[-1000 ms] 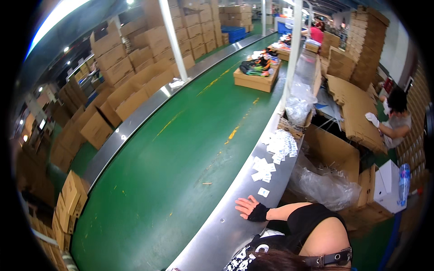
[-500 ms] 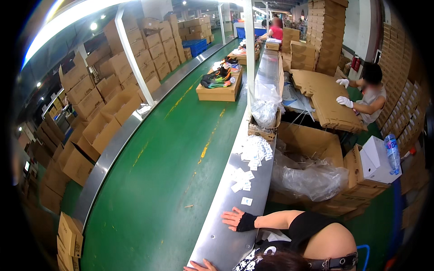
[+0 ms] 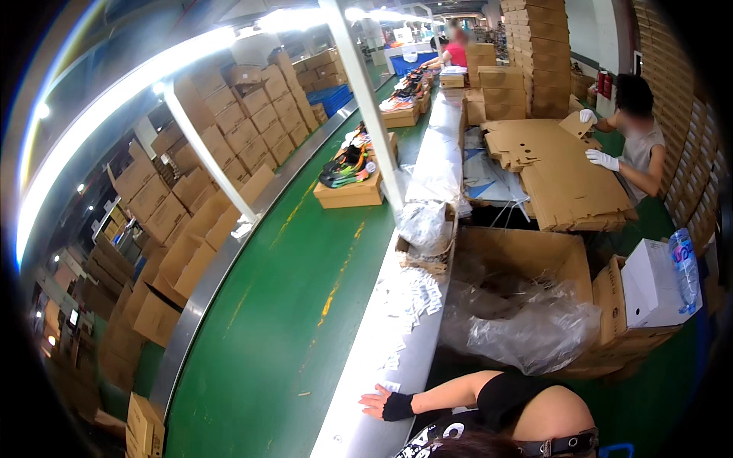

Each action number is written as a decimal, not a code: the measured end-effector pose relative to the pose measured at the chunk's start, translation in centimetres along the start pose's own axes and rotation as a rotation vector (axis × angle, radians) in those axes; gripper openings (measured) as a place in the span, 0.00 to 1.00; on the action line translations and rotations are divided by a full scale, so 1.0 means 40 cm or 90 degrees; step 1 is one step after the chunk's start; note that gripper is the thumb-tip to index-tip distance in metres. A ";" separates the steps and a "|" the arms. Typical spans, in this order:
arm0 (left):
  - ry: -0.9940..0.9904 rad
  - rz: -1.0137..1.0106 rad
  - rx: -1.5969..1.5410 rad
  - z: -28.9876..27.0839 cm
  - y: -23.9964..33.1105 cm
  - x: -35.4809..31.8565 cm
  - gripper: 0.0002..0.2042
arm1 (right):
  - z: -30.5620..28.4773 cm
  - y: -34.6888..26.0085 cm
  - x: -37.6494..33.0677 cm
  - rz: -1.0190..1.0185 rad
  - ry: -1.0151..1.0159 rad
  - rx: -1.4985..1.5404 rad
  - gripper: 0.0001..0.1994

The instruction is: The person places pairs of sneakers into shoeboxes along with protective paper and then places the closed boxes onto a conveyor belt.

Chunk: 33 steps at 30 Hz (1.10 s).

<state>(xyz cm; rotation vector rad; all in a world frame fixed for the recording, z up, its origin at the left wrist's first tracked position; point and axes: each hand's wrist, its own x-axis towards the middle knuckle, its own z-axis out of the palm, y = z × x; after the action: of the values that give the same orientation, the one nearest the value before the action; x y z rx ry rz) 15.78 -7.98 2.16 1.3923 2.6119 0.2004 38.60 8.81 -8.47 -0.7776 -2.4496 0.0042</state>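
My right hand (image 3: 375,403), in a black fingerless wrist cover, rests on the metal ledge (image 3: 336,431) beside the green conveyor belt (image 3: 259,351). Its fingers are spread and I see nothing in them. Just beyond the fingertips lie a few small white packets (image 3: 391,387); whether the hand touches one I cannot tell. Farther along the ledge a pile of white packets (image 3: 416,299) is spread out. Behind it stands a small cardboard tray (image 3: 424,262) with clear plastic bags (image 3: 422,225). My left hand is out of view.
Shoes (image 3: 347,169) lie on a brown box (image 3: 350,192) on the belt. At right are an open carton (image 3: 527,243) with clear plastic (image 3: 534,328), a white box (image 3: 649,282) and a bottle (image 3: 684,267). A gloved co-worker (image 3: 643,149) handles flat cardboard (image 3: 565,175).
My view has shifted. My left hand has gone out at the lower edge. My right hand is closer to the nearest packet. The co-worker now holds up a cardboard piece.
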 end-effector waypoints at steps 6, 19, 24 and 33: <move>0.065 0.035 0.099 0.009 0.104 0.004 0.27 | -0.104 0.228 -0.044 -0.045 0.005 0.042 0.09; 0.106 -0.008 0.234 0.058 0.174 0.010 0.24 | -0.087 0.300 -0.066 -0.037 0.091 0.076 0.14; 0.118 -0.013 0.244 0.054 0.178 0.014 0.23 | -0.129 0.285 -0.054 -0.022 0.088 0.037 0.16; 0.125 -0.023 0.249 0.063 0.174 0.013 0.21 | -0.138 0.282 -0.054 0.025 0.057 0.054 0.12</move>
<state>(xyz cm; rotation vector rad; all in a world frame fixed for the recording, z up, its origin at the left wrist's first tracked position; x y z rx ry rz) 21.68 -3.60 1.04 1.5037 2.9543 -0.2029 48.88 16.15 -6.84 -0.7718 -2.3333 0.0850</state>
